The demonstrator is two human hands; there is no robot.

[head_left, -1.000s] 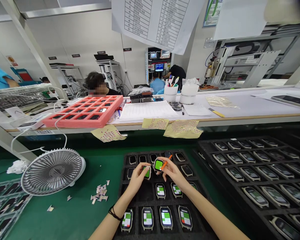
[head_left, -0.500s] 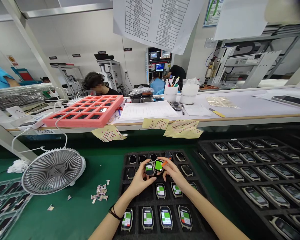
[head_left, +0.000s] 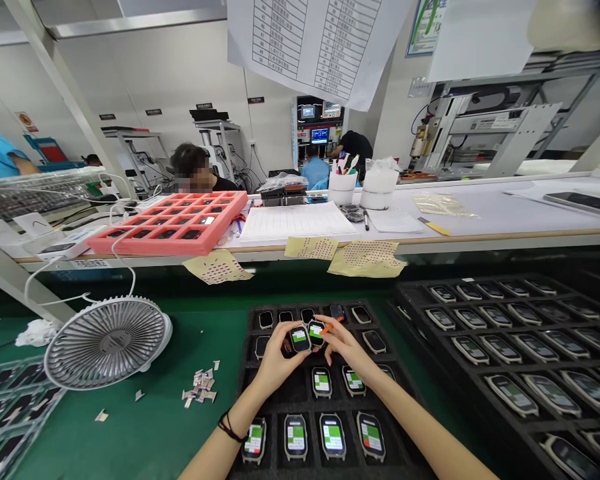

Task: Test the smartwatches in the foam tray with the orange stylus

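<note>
Over the black foam tray [head_left: 300, 390], my left hand [head_left: 280, 360] pinches a smartwatch case [head_left: 300, 339] by its edges, its screen lit with green and white blocks. A second lit smartwatch [head_left: 316, 332] is right beside it, at the fingertips of my right hand [head_left: 349, 347], which are closed on it. A small orange strip [head_left: 332, 325] shows at my right fingers; how it is held cannot be made out. Below my hands, several lit watches [head_left: 295, 437] lie in tray pockets. Dark-screened ones [head_left: 375, 341] occupy pockets farther back.
Another black tray of watches [head_left: 510, 387] is at right. A grey fan [head_left: 107, 343] and small loose pieces [head_left: 200, 389] are on the green mat [head_left: 180, 440] at left. The shelf [head_left: 460, 238] ahead carries a pink foam tray [head_left: 205, 243], papers and pen cups. Co-workers are beyond.
The watch at my right hand has tilted slightly, and its screen has gone from mostly green to green and white blocks. My left-hand watch has shifted very slightly.
</note>
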